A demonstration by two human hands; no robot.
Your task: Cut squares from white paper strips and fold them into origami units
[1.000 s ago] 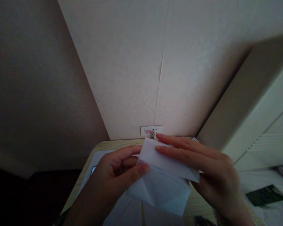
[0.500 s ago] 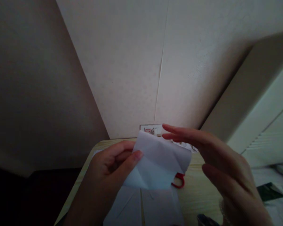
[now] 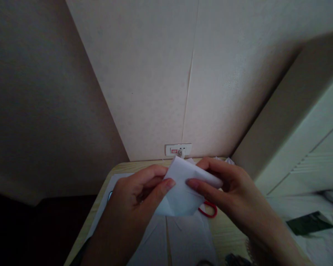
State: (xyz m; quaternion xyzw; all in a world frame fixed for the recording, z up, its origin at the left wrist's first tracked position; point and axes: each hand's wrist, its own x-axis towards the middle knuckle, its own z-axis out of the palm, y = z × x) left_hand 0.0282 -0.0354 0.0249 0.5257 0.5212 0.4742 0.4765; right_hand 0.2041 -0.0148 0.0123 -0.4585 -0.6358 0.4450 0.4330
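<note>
A folded sheet of white paper (image 3: 180, 201) is held up over the table between both hands. My left hand (image 3: 140, 195) pinches its left edge, thumb in front and fingers behind. On the other side, my right hand (image 3: 224, 181) grips the upper right part, its thumb pressed on the front face. The paper's top edge slopes down to the right, and creases cross its surface. Just below the right hand, a red loop like a scissors handle (image 3: 212, 214) shows partly from behind the paper.
White sheets (image 3: 188, 240) lie on the pale wooden table (image 3: 227, 229). A wall socket (image 3: 169, 149) with a plug sits behind the table's back edge. Folded white paper pieces (image 3: 229, 161) lie at the back right. A dark green packet (image 3: 310, 222) rests on a white surface to the right.
My right hand has moved left and closed on the paper; before, its fingers were spread apart from it. The left hand keeps its pinch.
</note>
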